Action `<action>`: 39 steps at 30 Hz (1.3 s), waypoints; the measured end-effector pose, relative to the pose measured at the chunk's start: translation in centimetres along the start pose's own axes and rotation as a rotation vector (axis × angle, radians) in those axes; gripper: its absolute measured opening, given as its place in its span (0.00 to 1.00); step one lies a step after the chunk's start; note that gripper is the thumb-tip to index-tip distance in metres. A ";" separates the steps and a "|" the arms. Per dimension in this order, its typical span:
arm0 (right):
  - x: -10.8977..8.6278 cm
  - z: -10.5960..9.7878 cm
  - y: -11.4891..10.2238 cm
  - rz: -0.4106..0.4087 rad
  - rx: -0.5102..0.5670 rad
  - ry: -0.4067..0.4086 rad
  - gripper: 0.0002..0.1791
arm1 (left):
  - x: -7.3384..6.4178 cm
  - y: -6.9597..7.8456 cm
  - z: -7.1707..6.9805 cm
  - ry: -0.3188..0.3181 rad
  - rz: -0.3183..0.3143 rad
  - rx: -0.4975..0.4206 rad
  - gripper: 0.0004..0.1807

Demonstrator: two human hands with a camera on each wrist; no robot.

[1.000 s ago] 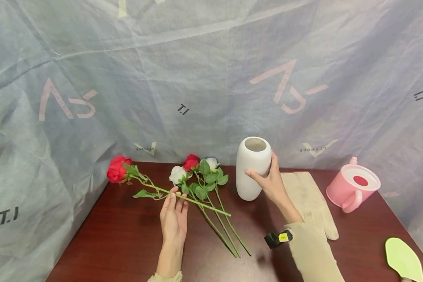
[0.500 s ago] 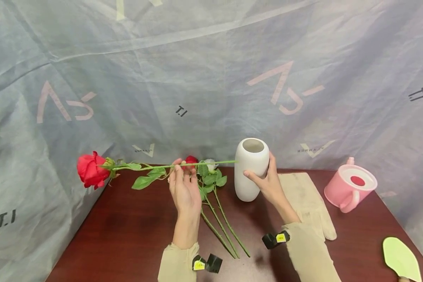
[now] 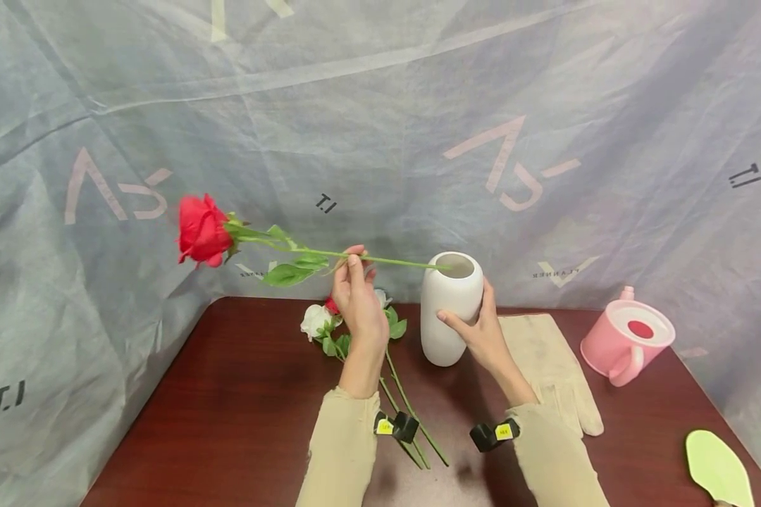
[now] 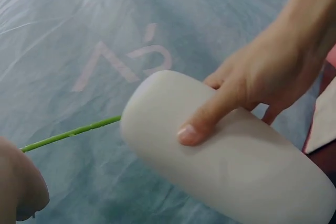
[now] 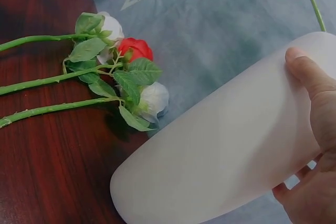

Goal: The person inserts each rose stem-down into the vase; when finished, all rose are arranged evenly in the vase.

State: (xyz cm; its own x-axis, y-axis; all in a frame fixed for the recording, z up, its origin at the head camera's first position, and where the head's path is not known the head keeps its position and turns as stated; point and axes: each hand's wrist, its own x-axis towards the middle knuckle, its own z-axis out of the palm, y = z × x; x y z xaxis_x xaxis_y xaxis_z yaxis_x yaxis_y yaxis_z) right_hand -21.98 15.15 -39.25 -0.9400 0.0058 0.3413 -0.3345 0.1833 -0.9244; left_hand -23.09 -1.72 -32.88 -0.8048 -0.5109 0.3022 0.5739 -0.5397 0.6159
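Note:
A long-stemmed red rose (image 3: 204,232) is pinched at its stem by my left hand (image 3: 361,303), its bloom pointing left. The stem's cut end lies over the rim and inside the mouth of the white vase (image 3: 440,327). My right hand (image 3: 485,338) grips the vase from its right side, thumb across the front. In the right wrist view the thumb lies near the vase's top, and the stem (image 5: 313,3) meets the rim. On the table behind my left forearm lie a white rose (image 3: 317,320), a red one (image 5: 137,49) and another white rose (image 5: 153,100), partly hidden in the head view.
A beige work glove (image 3: 545,366) lies on the dark red wooden table (image 3: 228,422) right of the vase. Farther right stands a pink watering can (image 3: 624,338). A light green paddle-shaped tool (image 3: 718,465) is at the right edge. Grey fabric (image 3: 368,141) hangs behind.
My left hand has lifted the red rose and moved it up and right, turning its stem toward the vase; the stem end is now in the mouth. My right hand keeps its hold.

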 end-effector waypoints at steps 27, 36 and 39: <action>-0.1 0.3 0.4 -0.004 0.014 0.011 0.49 | 0.2 -3.0 2.9 -0.303 0.157 0.362 0.09; -0.2 0.3 0.5 -0.006 0.010 0.015 0.49 | -1.1 -1.4 4.0 -0.176 0.151 0.363 0.09; -0.2 0.2 0.5 -0.012 0.010 0.011 0.49 | -0.7 -2.7 3.8 -0.142 0.181 0.346 0.08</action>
State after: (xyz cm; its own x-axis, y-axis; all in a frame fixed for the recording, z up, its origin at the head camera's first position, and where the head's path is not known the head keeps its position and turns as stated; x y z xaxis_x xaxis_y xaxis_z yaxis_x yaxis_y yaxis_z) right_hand -22.04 15.06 -39.83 -0.9352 0.0146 0.3537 -0.3460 0.1736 -0.9220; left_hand -24.64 2.66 -32.03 -0.7226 -0.4660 0.5105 0.6426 -0.1807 0.7446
